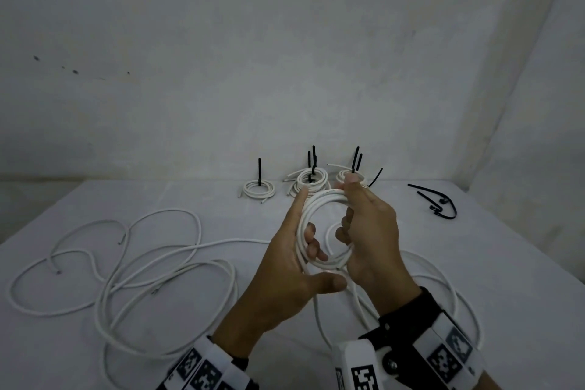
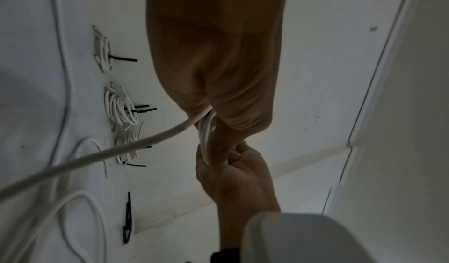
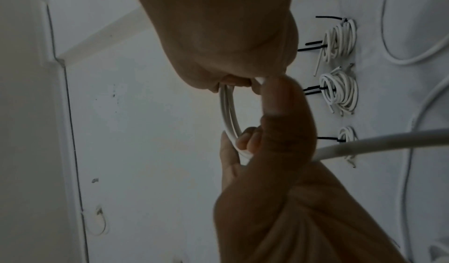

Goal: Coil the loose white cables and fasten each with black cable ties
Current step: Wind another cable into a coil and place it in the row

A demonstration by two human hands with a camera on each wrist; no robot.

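Both hands hold a white cable coil [image 1: 319, 225] upright above the table [image 1: 95, 199]. The left hand [image 1: 294, 266] grips the coil's left side, index finger stretched up along it; the right hand [image 1: 370, 231] curls its fingers round the right side. Left of the coil, loose white cables [image 1: 142, 266] sprawl over the table. Behind it stand three tied coils [image 1: 311, 182]; to its right lie spare black cable ties [image 1: 438, 203].

No readable text, label, brand or number appears. The wrist bands [image 1: 443, 358] carry only black-and-white square marker patterns, not legible writing; the cables [image 1: 133, 266] and wall [image 1: 285, 57] bear no print.
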